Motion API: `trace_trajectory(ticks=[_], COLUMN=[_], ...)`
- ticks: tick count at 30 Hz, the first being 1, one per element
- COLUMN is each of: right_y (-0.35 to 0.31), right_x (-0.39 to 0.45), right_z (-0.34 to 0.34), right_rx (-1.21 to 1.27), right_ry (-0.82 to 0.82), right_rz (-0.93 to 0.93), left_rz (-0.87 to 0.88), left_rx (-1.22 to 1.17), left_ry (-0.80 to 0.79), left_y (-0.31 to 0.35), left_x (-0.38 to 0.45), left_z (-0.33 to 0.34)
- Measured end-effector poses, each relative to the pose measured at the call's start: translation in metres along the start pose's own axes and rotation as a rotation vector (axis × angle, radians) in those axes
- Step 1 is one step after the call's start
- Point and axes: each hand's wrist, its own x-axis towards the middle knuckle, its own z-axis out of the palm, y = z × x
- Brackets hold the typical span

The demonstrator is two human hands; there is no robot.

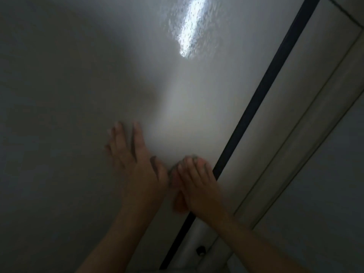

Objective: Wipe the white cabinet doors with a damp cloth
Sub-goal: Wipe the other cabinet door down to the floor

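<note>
Nearest the camera, two bare forearms rise from the bottom of the view toward a pale cabinet door (98, 85).

The right hand (194, 180) has its fingers curled over a small bunched greyish cloth (194, 157), of which only a sliver shows past the fingertips. It presses the cloth against the door just beside a dark strip (262, 95) running diagonally along the door's edge. That grip probably keeps the damp wad compact so pressure lands on one patch. The wrist is bent forward, and the forearm crosses over the strip.

The left hand (136, 158) lies flat on the panel, fingers straight and slightly spread, holding nothing. It sits close beside the right hand, likely bracing the body or steadying the door against the push.

Farther out, a bright rippled reflection (192, 26) glints on the door's upper part. Right of the strip, a lighter frame (307, 107) runs parallel. The picture is dim and blurred.
</note>
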Motion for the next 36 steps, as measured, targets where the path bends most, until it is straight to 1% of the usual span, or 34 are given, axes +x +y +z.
trace_trajectory(ticks=[1,3,4,6,8,10,12,13,17,18,20,23,25,27,28,30,33,36], right_y=[-0.002,0.003,0.009,0.027,0.050,0.061,0.055,0.045,-0.004,-0.010,-0.014,-0.001,0.017,0.035,0.040,0.043,0.032,0.023], right_x=[-0.013,-0.009,-0.001,0.024,0.052,0.074,0.064,0.049,-0.039,-0.049,-0.045,-0.004,0.024,0.042,0.046,0.039,0.013,-0.002], right_z=[0.004,0.001,-0.004,-0.017,-0.028,-0.030,-0.021,-0.015,0.005,0.010,0.012,0.003,-0.004,-0.008,-0.008,-0.007,-0.004,-0.003], right_rx=[-0.007,0.021,0.021,-0.006,0.067,0.145,0.170,0.184,0.255,0.272,0.303,0.325,0.301,0.261,0.250,0.235,0.269,0.304], right_ry=[-0.017,0.021,0.050,0.146,0.252,0.359,0.396,0.391,0.243,0.237,0.254,0.355,0.445,0.525,0.540,0.517,0.407,0.327], right_rz=[-0.017,0.035,0.097,0.304,0.525,0.636,0.717,0.762,0.903,0.932,1.003,1.147,1.158,1.115,1.083,1.017,0.921,0.912], left_rz=[0.013,0.041,0.060,0.100,0.137,0.192,0.219,0.236,0.250,0.256,0.261,0.267,0.274,0.293,0.298,0.302,0.265,0.229], left_rx=[-0.005,-0.003,0.006,0.015,0.017,0.029,0.034,0.055,0.093,0.095,0.095,0.090,0.074,0.068,0.064,0.055,0.053,0.061], left_ry=[-0.007,-0.015,-0.025,-0.043,-0.086,-0.121,-0.151,-0.152,-0.167,-0.176,-0.183,-0.201,-0.191,-0.180,-0.176,-0.157,-0.134,-0.126], left_y=[0.003,0.009,0.013,0.021,0.027,0.030,0.031,0.030,0.021,0.019,0.017,0.016,0.014,0.012,0.010,0.009,0.012,0.021], left_x=[-0.003,-0.008,-0.010,-0.015,-0.020,-0.021,-0.027,-0.029,-0.045,-0.047,-0.049,-0.049,-0.049,-0.051,-0.052,-0.052,-0.052,-0.050], left_z=[0.003,0.005,0.007,0.011,0.017,0.021,0.028,0.029,0.035,0.036,0.035,0.036,0.036,0.038,0.041,0.045,0.049,0.051])
